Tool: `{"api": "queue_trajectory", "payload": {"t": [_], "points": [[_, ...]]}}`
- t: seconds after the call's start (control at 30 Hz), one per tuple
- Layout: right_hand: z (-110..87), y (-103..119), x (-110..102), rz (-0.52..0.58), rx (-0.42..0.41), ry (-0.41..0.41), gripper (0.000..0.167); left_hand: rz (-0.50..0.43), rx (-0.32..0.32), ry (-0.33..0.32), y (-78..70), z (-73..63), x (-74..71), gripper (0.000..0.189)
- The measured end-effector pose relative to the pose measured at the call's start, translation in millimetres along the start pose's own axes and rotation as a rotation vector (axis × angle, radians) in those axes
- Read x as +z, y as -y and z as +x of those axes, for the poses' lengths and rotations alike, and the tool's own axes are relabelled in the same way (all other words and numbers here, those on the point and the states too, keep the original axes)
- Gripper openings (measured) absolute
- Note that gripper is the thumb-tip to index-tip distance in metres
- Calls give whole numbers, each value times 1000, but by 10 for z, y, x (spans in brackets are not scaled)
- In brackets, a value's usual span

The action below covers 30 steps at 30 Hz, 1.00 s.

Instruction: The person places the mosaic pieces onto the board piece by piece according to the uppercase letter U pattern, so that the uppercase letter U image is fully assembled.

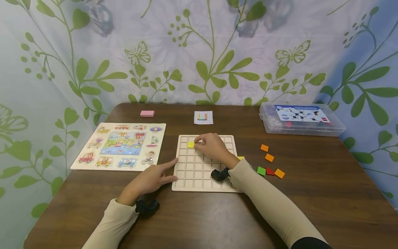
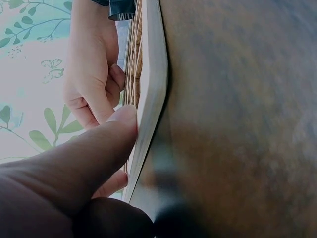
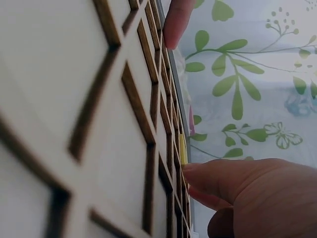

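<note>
A light wooden grid board [image 1: 189, 174] lies at the middle of the table. In one of its upper-left cells is a square yellow tile [image 1: 190, 145]. My right hand [image 1: 212, 147] pinches at that tile's right edge with thumb and index finger; the fingertips partly cover it. In the right wrist view, the thumb tip [image 3: 190, 168] meets the yellow tile [image 3: 183, 148]. The left hand [image 1: 152, 180] rests its extended index finger and thumb against the board's left edge. Another yellow tile [image 1: 240, 158] shows partly behind the right wrist.
Right of the board lie several orange tiles [image 1: 269, 157], a green tile [image 1: 261, 171] and a red piece [image 1: 269, 171]. A picture puzzle [image 1: 90, 145] is at left. Farther back are a pink block [image 1: 147, 113], a pattern card [image 1: 203, 117] and a clear plastic case [image 1: 301, 129].
</note>
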State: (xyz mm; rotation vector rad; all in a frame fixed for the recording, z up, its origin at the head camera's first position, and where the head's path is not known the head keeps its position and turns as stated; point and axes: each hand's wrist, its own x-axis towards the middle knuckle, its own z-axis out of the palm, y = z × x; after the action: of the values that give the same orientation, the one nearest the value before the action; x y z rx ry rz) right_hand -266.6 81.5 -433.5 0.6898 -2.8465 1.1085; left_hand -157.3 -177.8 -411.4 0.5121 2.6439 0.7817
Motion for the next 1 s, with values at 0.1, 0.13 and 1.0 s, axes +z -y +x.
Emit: {"api": "queue_trajectory", "payload": {"t": [0.1,0.13,1.0], "points": [[-15,8,-50,11,-4,9,20,4,7,-1,-1,-4,1,70],[-21,16,-81,15,-5,11,21,5,6,-3,-6,-6,1,71],[-917,-59,-1396,-39,-16,-53,20,-18,26,-2,-17,-19,-11,70]]}}
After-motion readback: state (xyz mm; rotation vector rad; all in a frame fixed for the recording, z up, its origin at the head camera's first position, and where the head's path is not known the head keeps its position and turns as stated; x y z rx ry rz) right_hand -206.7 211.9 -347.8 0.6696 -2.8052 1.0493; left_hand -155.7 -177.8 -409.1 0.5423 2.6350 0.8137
